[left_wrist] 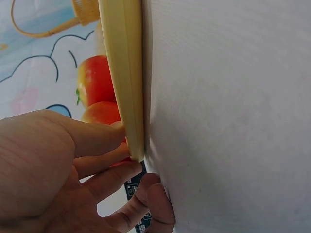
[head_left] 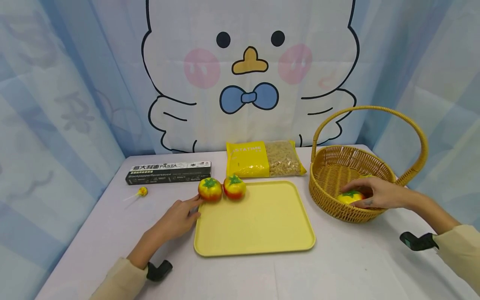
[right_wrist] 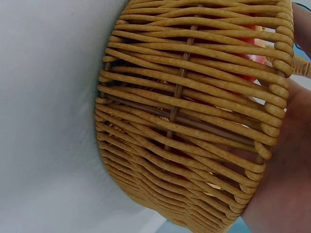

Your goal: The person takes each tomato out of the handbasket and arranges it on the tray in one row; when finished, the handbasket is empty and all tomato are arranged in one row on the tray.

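Note:
Two red-and-yellow toy tomatoes with green tops, a left one point(head_left: 210, 190) and a right one point(head_left: 234, 187), sit at the far left corner of a yellow tray point(head_left: 255, 225). My left hand point(head_left: 181, 217) rests at the tray's left edge, its fingers fairly straight; the thumb and fingertips touch the rim in the left wrist view, close by the left tomato. Over on the right, my right hand point(head_left: 380, 192) reaches into a wicker basket point(head_left: 330, 204) and grips another toy tomato point(head_left: 349, 197). The basket's woven wall hides most of that grip in the right wrist view.
A black-and-white pasta box point(head_left: 168, 172) and a yellow pasta bag point(head_left: 247, 160) lie along the back of the table. Near the box is a yellow lollipop point(head_left: 142, 191). The tall basket handle point(head_left: 369, 107) arches above the basket. A printed curtain point(head_left: 247, 121) hangs behind.

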`<action>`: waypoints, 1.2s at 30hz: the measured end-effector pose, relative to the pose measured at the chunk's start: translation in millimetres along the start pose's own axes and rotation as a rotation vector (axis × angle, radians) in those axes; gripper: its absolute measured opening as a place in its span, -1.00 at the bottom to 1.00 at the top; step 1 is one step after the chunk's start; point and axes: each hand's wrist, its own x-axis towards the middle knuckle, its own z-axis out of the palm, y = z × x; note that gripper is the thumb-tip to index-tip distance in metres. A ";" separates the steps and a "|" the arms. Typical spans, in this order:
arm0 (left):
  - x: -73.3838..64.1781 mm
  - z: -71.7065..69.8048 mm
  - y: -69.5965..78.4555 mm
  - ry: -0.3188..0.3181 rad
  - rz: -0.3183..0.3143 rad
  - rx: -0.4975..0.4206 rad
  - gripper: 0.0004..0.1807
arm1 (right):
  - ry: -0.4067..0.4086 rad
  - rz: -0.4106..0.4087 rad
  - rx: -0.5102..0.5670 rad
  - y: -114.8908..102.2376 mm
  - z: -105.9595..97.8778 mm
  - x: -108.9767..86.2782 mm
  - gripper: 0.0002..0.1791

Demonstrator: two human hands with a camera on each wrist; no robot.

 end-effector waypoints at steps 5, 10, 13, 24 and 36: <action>-0.4 -0.2 0.4 -0.003 0.001 -0.004 -0.46 | -0.006 0.022 0.001 -1.7 0.4 0.1 -0.57; -1.3 0.0 1.1 -0.001 0.000 0.003 -0.46 | -0.018 0.072 -0.005 -5.2 0.9 1.4 -0.56; -1.5 0.5 1.7 -0.006 -0.009 -0.010 -0.45 | -0.017 0.093 -0.016 -6.9 0.9 1.9 -0.54; -3.2 -0.8 2.8 0.002 -0.013 0.006 -0.46 | 0.037 0.140 -0.107 -15.3 -2.7 7.4 -0.51; -2.5 -0.7 1.9 -0.004 -0.016 0.011 -0.45 | 0.157 0.089 -0.162 -23.8 -3.7 15.6 -0.54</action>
